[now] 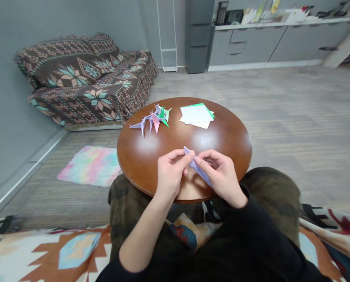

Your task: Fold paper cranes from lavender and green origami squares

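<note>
A folded piece of lavender origami paper (201, 172) is held between my two hands above the near part of the round table. My left hand (173, 168) pinches its upper end between thumb and fingers. On the other side, my right hand (219, 172) grips the paper's right edge, thumb on top. The paper is narrow and pointed at its top; its lower part slants down to the right, partly hidden by my right hand. Several folded paper cranes (155, 120) in lavender, pink and green stand at the table's far left. A stack of paper sheets (197, 114), white and green, lies at the far right.
The brown round table (169, 152) stands close before my knees. A patterned sofa (89, 82) is at the back left, with a pastel fluffy rug (89, 165) on the floor in front. Grey kitchen cabinets (251, 45) and a fridge (199, 37) line the back wall.
</note>
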### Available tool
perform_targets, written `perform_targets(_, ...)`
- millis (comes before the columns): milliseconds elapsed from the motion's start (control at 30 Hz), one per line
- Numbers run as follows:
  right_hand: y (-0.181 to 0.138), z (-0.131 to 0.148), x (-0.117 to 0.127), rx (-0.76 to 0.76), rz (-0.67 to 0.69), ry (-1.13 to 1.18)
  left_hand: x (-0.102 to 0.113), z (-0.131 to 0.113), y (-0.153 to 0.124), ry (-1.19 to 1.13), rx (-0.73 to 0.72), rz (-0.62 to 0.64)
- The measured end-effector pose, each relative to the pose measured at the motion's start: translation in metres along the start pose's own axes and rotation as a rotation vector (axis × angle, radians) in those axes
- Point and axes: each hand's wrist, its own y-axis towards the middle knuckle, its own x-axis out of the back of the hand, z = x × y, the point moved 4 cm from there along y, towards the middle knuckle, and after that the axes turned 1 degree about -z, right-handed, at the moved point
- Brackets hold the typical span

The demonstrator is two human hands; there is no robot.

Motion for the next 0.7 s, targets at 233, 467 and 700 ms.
perform_targets(233,-0.003,0.001,-0.004,0.040,-0.041,-0.022,-0.003,0.001,0.001,-0.190,0.112,-0.005)
perform_targets(467,-0.005,0.003,-0.009,0.019,-0.054,-0.014,-0.006,0.002,-0.002,-0.297,0.169,-0.052)
perform_targets(700,-0.009,-0.002,-0.011,-0.002,-0.046,-0.020,0.000,-0.003,0.003,-0.370,0.196,-0.109)
